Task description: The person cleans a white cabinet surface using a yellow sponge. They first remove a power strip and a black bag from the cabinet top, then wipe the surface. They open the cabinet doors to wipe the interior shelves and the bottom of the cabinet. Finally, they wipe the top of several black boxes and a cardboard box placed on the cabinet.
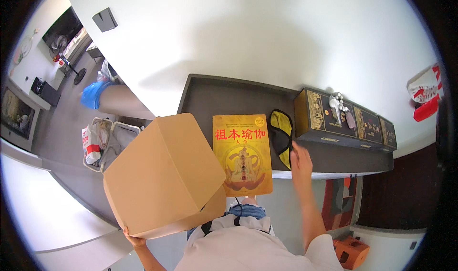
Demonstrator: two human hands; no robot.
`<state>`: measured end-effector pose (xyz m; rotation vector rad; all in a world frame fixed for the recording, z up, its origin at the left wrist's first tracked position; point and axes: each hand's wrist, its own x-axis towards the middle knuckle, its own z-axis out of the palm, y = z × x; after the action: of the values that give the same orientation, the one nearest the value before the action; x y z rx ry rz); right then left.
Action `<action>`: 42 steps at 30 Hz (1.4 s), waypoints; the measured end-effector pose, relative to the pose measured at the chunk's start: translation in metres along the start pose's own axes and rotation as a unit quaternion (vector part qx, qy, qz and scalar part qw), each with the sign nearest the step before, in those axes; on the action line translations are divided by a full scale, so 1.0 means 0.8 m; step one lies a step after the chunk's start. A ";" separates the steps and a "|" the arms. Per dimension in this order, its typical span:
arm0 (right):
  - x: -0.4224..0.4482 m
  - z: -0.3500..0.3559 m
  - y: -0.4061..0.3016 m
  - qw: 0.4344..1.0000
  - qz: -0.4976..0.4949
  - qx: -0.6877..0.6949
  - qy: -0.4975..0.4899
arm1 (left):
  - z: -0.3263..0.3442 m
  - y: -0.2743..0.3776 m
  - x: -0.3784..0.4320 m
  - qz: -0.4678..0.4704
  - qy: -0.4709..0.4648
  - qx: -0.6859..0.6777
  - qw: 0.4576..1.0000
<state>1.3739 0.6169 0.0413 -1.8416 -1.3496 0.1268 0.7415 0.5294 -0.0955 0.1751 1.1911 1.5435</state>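
Observation:
A large brown cardboard box (161, 174) is tilted at the left, partly over the dark shelf. Around its lower left corner, my left hand (135, 239) grips the cardboard; most of its fingers are hidden underneath. Beside the box lies a yellow book (247, 156) with red lettering and a seated figure on its cover, its lower end jutting past the shelf edge. To the right of the book is a black and yellow eye mask (282, 138). My right hand (301, 160) is at the mask's right edge, slightly blurred; whether its fingers pinch the mask is unclear.
The dark shelf (340, 158) runs along a white wall. Decorated black and gold boxes (327, 118) stand on it, topped by small items. An open suitcase (121, 138) lies on the floor at left, near a fan (73, 68). An orange case (350, 251) sits lower right.

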 end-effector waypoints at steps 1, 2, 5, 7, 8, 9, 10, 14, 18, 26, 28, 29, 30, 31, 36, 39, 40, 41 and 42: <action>0.025 0.020 0.019 0.999 -0.015 -0.047 -0.009 | 0.002 -0.003 -0.003 0.001 0.011 0.004 1.000; 0.047 0.043 0.041 0.995 -0.031 -0.093 -0.017 | 0.005 -0.006 -0.006 0.002 0.022 0.007 1.000; 0.105 0.108 0.098 0.938 0.030 -0.317 -0.137 | 0.012 -0.019 -0.016 0.003 0.030 -0.023 0.999; 0.142 0.130 0.086 0.944 0.041 -0.297 -0.141 | 0.006 -0.028 -0.024 0.013 0.023 -0.047 0.999; 0.160 0.143 0.079 0.946 0.047 -0.287 -0.143 | -0.002 -0.032 -0.026 0.020 0.015 -0.056 0.998; 0.177 0.154 0.069 0.944 0.034 -0.285 -0.164 | -0.007 -0.037 -0.027 0.027 0.007 -0.064 0.998; 0.195 0.164 0.057 0.941 0.020 -0.283 -0.185 | -0.009 -0.041 -0.029 0.031 0.018 -0.057 0.998; 0.259 0.225 0.039 0.927 -0.098 -0.267 -0.244 | -0.013 -0.055 -0.038 0.031 0.045 -0.069 0.996; 0.274 0.316 -0.003 0.902 -0.210 -0.260 -0.271 | -0.015 -0.072 -0.055 0.044 0.021 -0.050 0.998; 0.263 0.451 -0.109 0.958 -0.093 -0.131 -0.239 | 0.081 -0.137 -0.121 0.032 0.091 -0.122 0.988; 0.246 0.449 -0.106 0.926 -0.203 -0.221 -0.231 | 0.080 -0.149 -0.130 0.044 0.100 -0.116 0.987; 0.236 0.436 -0.112 0.918 -0.219 -0.215 -0.251 | 0.069 -0.167 -0.124 0.065 0.101 -0.088 0.989; 0.224 0.412 -0.126 0.909 -0.236 -0.211 -0.270 | 0.063 -0.181 -0.122 0.086 0.104 -0.061 0.989; 0.210 0.394 -0.135 0.900 -0.253 -0.206 -0.289 | 0.075 -0.180 -0.122 0.071 0.124 -0.122 0.982; 0.139 0.345 -0.152 0.854 -0.392 -0.172 -0.296 | 0.086 -0.150 -0.081 0.104 0.090 -0.186 0.973; 0.095 0.333 -0.159 0.804 -0.478 -0.115 -0.335 | 0.079 -0.111 -0.057 0.134 0.072 -0.189 0.970; 0.076 0.331 -0.153 0.787 -0.504 -0.062 -0.351 | 0.082 -0.098 -0.053 0.136 0.074 -0.200 0.968; 0.062 0.328 -0.148 0.767 -0.528 -0.009 -0.364 | 0.085 -0.089 -0.051 0.144 0.081 -0.208 0.964; 0.050 0.321 -0.147 0.755 -0.545 -0.002 -0.365 | 0.086 -0.082 -0.049 0.151 0.089 -0.215 0.961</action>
<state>1.1697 0.8018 -0.0336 -0.7000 -2.7579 0.2252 0.8445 0.5290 -0.0930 -0.0777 0.9647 2.0860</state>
